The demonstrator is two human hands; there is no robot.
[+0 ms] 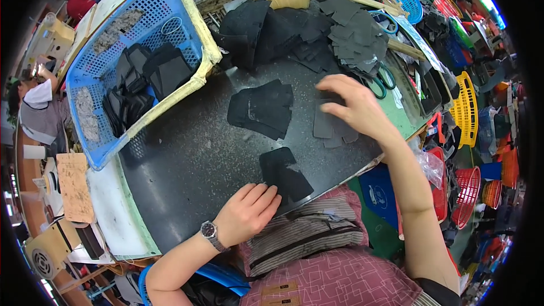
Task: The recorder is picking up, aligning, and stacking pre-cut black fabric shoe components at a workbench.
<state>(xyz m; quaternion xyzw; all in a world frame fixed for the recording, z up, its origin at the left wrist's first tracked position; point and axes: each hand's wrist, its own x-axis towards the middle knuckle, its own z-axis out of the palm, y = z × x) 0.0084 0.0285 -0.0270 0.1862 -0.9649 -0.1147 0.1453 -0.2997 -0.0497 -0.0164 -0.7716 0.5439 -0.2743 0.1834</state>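
Keeping the black piece (285,174) flat should help here, left hand (245,213) curled at its edge, grip unclear, right hand (356,106) open by grey pieces (331,129).

matt blk flat cut piece (290,182), gritty-looking semi-glossy dk tabletop (187,192), blue perf. plastic basket (152,12), shiny silver metal wristwatch (208,229), maroon patt. cloth apron (334,277)

Black pieces (289,178); grey-speckled black tabletop (187,164); blue basket (156,8), cream-yellow rim (211,56); maroon apron (334,275), pale angular line pattern.
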